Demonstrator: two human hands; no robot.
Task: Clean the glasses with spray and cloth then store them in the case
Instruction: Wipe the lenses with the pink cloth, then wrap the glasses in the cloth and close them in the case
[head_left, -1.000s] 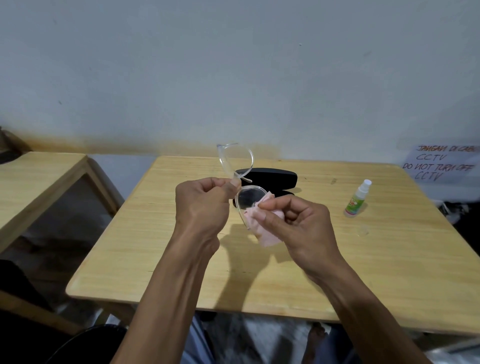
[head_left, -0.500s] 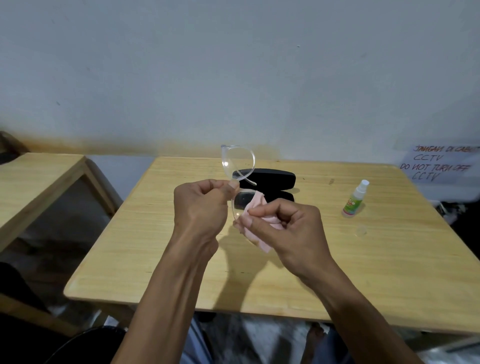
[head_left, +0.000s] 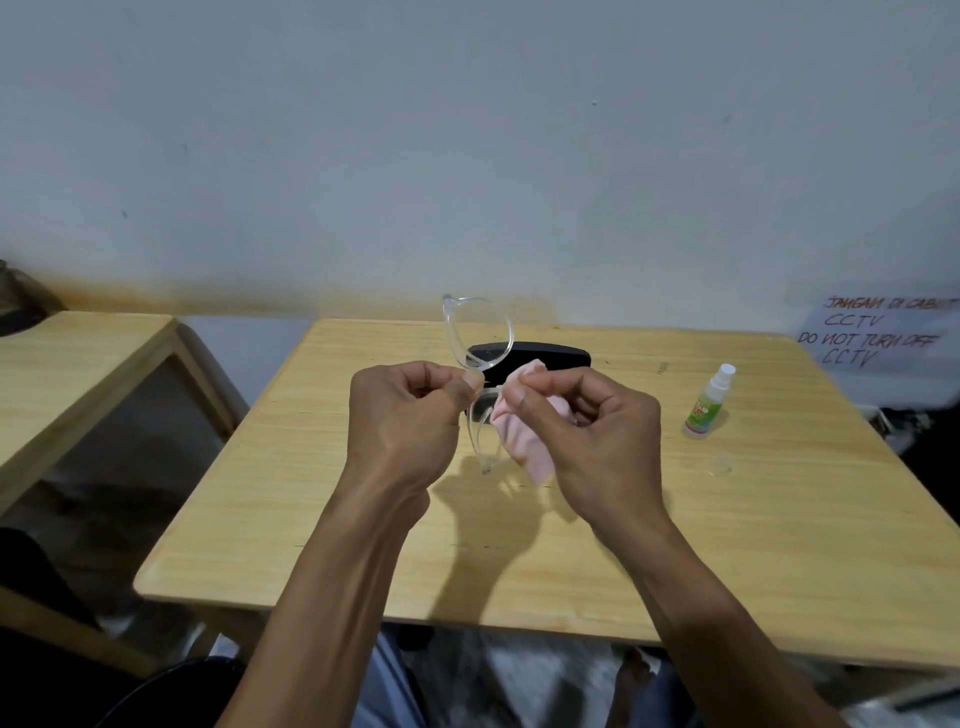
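- A second wooden counter (head_left: 78, 358) stands well to the left of the black glasses case, apart from the main one.
- The main wooden counter (head_left: 311, 519) carries the case and the spray bottle; the person's two forearms reach over its near edge.
- The left hand (head_left: 405, 421) is closed, thumb and forefinger pinching the clear-framed glasses (head_left: 480, 364) at the bridge, in the air in front of the case.
- The glasses are turned on end: one lens ring rises above the case's left end, the other hangs below the pinch, nearer the person.
- The black glasses case (head_left: 545, 358) lies on the counter behind both hands, partly hidden by them; whether it is open or shut cannot be told.
- The pink cloth (head_left: 524, 441) is bunched against the lower lens, in front of the case, its free end hanging down.
- The right hand (head_left: 587, 441) is closed on the cloth, fingertips pressing it to the lower lens, just right of the left hand.
- A small spray bottle (head_left: 709, 402) with a white nozzle and green label stands upright to the right of the case, well apart from it.
- A small clear cap (head_left: 721, 464) lies on the counter further right of the case than the bottle's base, and nearer the person.
- A handwritten paper sign (head_left: 878, 338) reading "DO NOT TURN OFF CCTV" hangs on the wall, far right of the case.
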